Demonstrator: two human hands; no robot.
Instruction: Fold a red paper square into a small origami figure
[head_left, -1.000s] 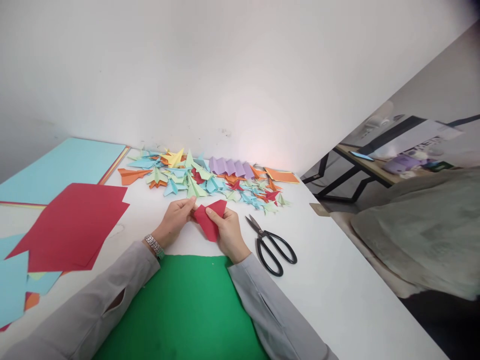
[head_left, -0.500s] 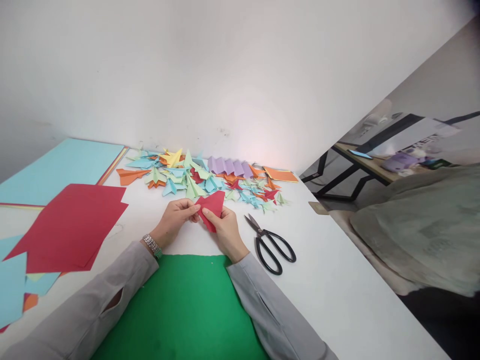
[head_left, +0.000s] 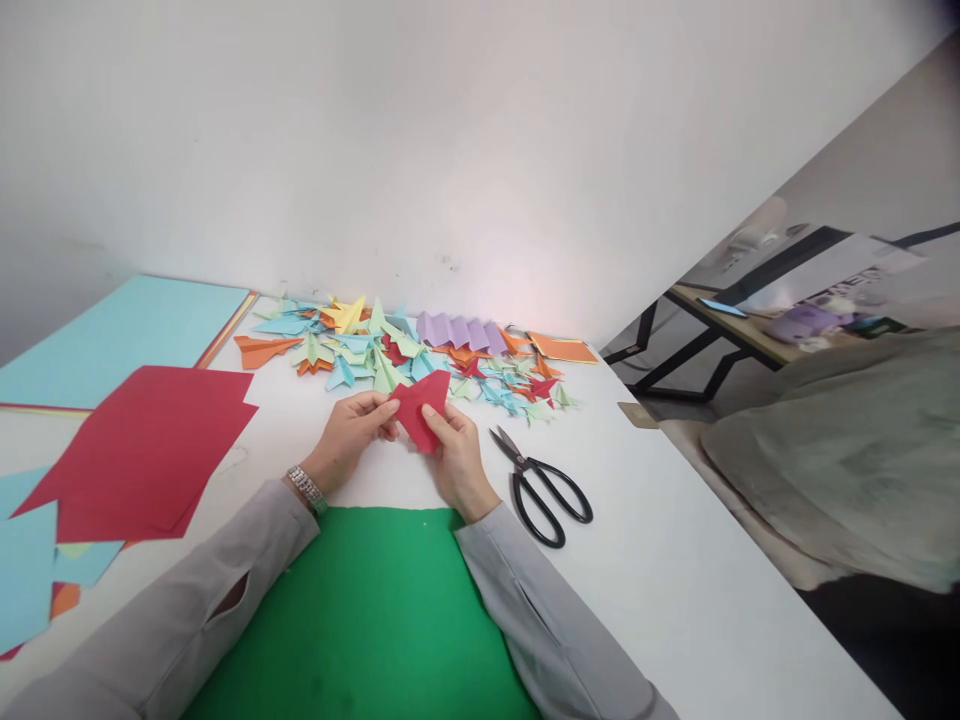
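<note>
A small folded piece of red paper [head_left: 421, 408] is held up between my two hands, just above the white table. My left hand [head_left: 354, 428] pinches its left corner between thumb and fingers. On the right side my right hand [head_left: 459, 455] grips it, thumb across the front and fingers behind, so the back of the paper is hidden. Black-handled scissors [head_left: 541, 488] lie slightly open to the right of my right hand. Behind the red paper spreads a pile of folded paper planes [head_left: 386, 375] in several colours.
Larger red sheets [head_left: 142, 450] lie at left, over light blue pieces [head_left: 26, 570]. A big light blue sheet [head_left: 127, 330] tops a stack by the wall. Purple pleated paper [head_left: 460, 332] and orange paper [head_left: 564, 349] lie at the back. Green material [head_left: 360, 610] is in front.
The red paper has risen slightly and tilted in my hands. My right thumb has shifted a little up and to the right across it; my left hand keeps its pinch.
</note>
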